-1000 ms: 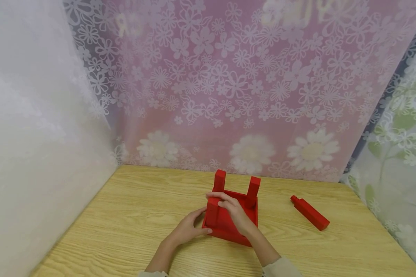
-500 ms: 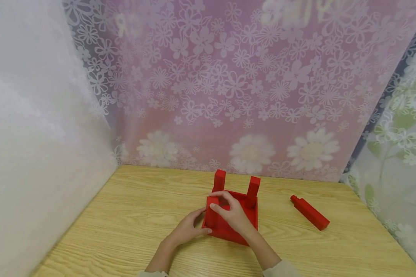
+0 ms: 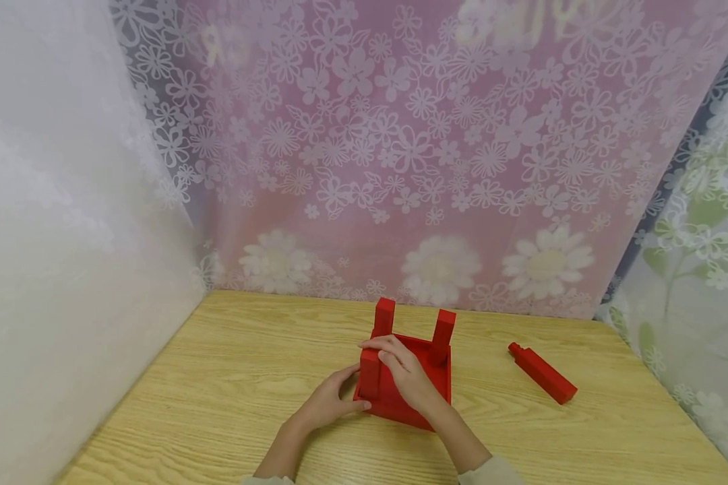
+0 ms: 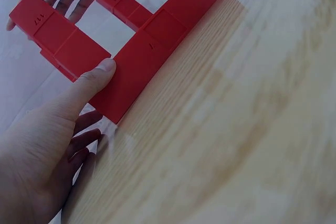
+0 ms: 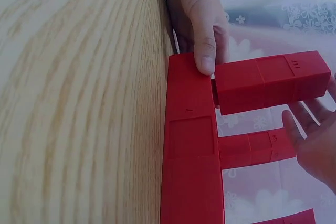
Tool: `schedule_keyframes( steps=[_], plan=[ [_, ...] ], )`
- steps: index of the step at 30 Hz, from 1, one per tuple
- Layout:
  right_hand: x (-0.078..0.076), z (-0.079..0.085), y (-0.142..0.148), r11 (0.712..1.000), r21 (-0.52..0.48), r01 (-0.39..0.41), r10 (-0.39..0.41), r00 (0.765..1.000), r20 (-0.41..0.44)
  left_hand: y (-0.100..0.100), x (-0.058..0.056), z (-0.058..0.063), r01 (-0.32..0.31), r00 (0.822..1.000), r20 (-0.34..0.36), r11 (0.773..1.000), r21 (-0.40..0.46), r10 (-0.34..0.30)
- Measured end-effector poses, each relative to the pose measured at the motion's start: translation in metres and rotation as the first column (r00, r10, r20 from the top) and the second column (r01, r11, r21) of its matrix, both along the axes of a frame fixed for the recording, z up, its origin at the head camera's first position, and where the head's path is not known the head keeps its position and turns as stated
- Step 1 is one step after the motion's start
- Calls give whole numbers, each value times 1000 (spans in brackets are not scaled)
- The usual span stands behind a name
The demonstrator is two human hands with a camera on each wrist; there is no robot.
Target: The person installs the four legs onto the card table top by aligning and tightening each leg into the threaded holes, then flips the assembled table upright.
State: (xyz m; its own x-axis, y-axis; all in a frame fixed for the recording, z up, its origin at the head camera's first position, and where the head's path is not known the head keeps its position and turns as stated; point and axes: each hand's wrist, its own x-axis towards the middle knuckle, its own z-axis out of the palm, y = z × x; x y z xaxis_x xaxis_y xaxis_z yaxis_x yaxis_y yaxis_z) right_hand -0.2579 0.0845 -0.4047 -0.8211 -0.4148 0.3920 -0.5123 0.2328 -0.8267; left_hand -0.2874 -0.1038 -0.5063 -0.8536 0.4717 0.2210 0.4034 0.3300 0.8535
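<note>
A small upturned red stool (image 3: pixel 404 412), its square seat flat on the wooden table, has three legs pointing up. My left hand (image 3: pixel 327 403) grips the near left corner of the seat, thumb on the outer side. At the near left leg (image 3: pixel 369 380), my right hand (image 3: pixel 409 378) holds the upper end between thumb and fingers. In the right wrist view a narrow dark gap shows between this leg (image 5: pixel 270 80) and the seat (image 5: pixel 191 108). Raised figures mark the leg (image 4: pixel 52 30) in the left wrist view.
A loose red leg (image 3: pixel 542 374) with a narrow peg end lies on the table (image 3: pixel 243 377) to the right. The far left leg (image 3: pixel 385 316) and far right leg (image 3: pixel 443 335) stand at the back. A flowered curtain (image 3: pixel 364 168) hangs behind the table.
My right thumb and fingers have shifted round the top of the near left leg, from its front face toward its right side. My left hand and the stool stay in place.
</note>
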Motion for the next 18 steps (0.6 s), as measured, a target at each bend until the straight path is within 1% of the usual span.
schedule_keyframes(
  steps=[2,3,7,9,11,13,15,18],
  plan=[
    [4,7,0,998,-31,-49,50,998,31,0,0,0,0,1000,-1,1000,-1,0],
    [2,6,1,997,-39,-70,72,997,34,0,0,0,-1,1000,-1,1000,-2,1],
    [-10,-9,4,989,-72,-126,132,987,87,0,0,0,-6,1000,4,1000,-8,6],
    [-14,-14,5,984,-89,-153,163,980,114,0,0,-1,-8,1000,9,1000,-10,8],
    [-10,-8,4,983,-99,-156,169,975,143,0,0,-1,-10,1000,12,1000,-12,10],
    [-4,0,3,983,-99,-157,170,975,143,0,0,-2,-14,1000,17,1000,-12,14],
    [2,8,3,987,-85,-135,146,979,143,0,-1,-2,-13,1000,16,1000,-8,13],
    [5,11,2,992,-65,-107,115,984,138,0,-1,-3,-18,1000,13,1000,-10,18]
  ],
)
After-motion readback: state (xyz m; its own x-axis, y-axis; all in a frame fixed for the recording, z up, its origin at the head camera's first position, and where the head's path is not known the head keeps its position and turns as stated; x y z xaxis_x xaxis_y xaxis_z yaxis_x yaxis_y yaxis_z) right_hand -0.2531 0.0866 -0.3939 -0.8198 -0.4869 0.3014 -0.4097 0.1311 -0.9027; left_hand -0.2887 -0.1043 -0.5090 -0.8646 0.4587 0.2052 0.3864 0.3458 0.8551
